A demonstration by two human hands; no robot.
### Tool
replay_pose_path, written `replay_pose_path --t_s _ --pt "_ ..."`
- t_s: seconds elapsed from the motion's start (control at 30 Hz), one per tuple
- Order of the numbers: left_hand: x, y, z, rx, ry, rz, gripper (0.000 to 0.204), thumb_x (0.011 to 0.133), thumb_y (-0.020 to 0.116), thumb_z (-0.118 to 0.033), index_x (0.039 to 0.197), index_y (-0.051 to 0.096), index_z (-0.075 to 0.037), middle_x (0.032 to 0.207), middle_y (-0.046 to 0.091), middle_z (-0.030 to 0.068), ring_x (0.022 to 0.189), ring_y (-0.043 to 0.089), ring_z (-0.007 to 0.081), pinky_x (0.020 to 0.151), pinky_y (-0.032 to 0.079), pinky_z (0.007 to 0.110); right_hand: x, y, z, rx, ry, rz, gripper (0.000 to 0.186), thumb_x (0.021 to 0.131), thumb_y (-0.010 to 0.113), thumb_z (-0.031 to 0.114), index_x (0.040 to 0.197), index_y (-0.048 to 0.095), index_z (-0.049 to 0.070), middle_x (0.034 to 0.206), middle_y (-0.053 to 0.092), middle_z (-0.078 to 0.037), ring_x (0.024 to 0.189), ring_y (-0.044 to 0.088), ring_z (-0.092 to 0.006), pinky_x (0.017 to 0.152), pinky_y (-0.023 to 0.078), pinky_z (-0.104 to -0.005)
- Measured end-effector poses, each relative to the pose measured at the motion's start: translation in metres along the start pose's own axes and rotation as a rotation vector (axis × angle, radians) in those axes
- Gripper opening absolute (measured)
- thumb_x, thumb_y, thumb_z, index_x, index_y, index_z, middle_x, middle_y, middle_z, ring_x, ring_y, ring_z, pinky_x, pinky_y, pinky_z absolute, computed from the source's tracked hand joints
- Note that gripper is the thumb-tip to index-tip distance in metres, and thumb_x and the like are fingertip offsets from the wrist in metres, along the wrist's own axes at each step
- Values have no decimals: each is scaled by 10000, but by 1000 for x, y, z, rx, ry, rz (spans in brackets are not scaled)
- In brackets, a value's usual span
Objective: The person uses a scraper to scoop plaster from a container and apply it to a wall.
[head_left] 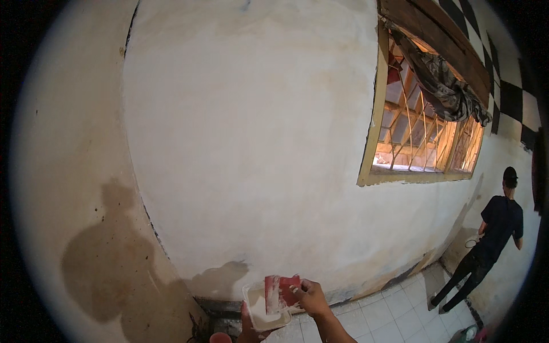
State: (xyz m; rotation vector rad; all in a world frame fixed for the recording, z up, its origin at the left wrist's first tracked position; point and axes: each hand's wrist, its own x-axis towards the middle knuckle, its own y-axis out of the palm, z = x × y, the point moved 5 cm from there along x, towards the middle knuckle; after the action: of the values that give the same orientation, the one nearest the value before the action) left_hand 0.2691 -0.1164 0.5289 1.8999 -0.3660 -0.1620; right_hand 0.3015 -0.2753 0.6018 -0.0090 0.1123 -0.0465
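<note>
My left hand (pixel 247 327) is closed around a white plastic tub (pixel 277 326), partly hidden behind it near the bottom of the view. White paste (pixel 259 311) coats the inside of the tub. Between thumb and fingers, my right hand (pixel 311 298) grips a red putty spreader (pixel 281 290) smeared with the same white stuff. The spreader is over the tub's right side; whether its edge touches the paste, I cannot tell. Ahead of both hands rises a white, patchy wall (pixel 246 148).
A barred window (pixel 426 128) with a bunched dark curtain (pixel 452 94) is set in the wall's right part. Another person (pixel 497 228) in dark clothes stands at the right wall. White tiles (pixel 383 316) cover the floor. At lower left is a reddish round container (pixel 220 338).
</note>
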Motion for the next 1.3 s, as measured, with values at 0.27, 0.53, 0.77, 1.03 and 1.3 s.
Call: replay_pose_path --t_s 0.27,0.53,0.77,1.03,1.3 --pt "-16 -5 -6 10 -78 4 809 887 359 -727 1476 307 -175 1441 424 109 1316 427 325 1084 366 512 10 36 -27 -627 -206 96 308 834 663 278 925 680 -16 743 668 -178 681 632 -177 662 505 -341" --pt "-38 34 -26 740 381 168 746 917 372 -664 1479 312 -178 1457 415 99 1334 408 319 1093 348 513 -5 46 -32 -503 7 126 289 850 655 267 930 683 -10 640 641 -111 510 594 -161 515 494 -319" --pt "-18 1 -10 75 21 85 627 973 344 -559 1483 322 -195 1491 388 45 1357 386 289 1113 315 502 -7 44 -35 -377 -53 95 266 874 643 230 915 669 -32 640 623 -64 525 570 -114 484 468 -285" --pt "-20 -22 -8 -14 -170 -22 673 923 385 -639 1421 421 -188 1353 536 54 1227 522 291 1040 403 498 -15 18 -8 -125 -71 -45 201 908 625 162 862 637 -33 684 610 -50 512 555 -104 430 451 -260" --pt "-17 -35 0 122 -120 -89 670 903 409 -665 1389 453 -206 1335 543 52 1218 529 293 1032 412 507 -15 -7 -1 43 -99 -123 160 932 604 160 883 635 11 677 602 -26 499 521 -87 429 413 -243"
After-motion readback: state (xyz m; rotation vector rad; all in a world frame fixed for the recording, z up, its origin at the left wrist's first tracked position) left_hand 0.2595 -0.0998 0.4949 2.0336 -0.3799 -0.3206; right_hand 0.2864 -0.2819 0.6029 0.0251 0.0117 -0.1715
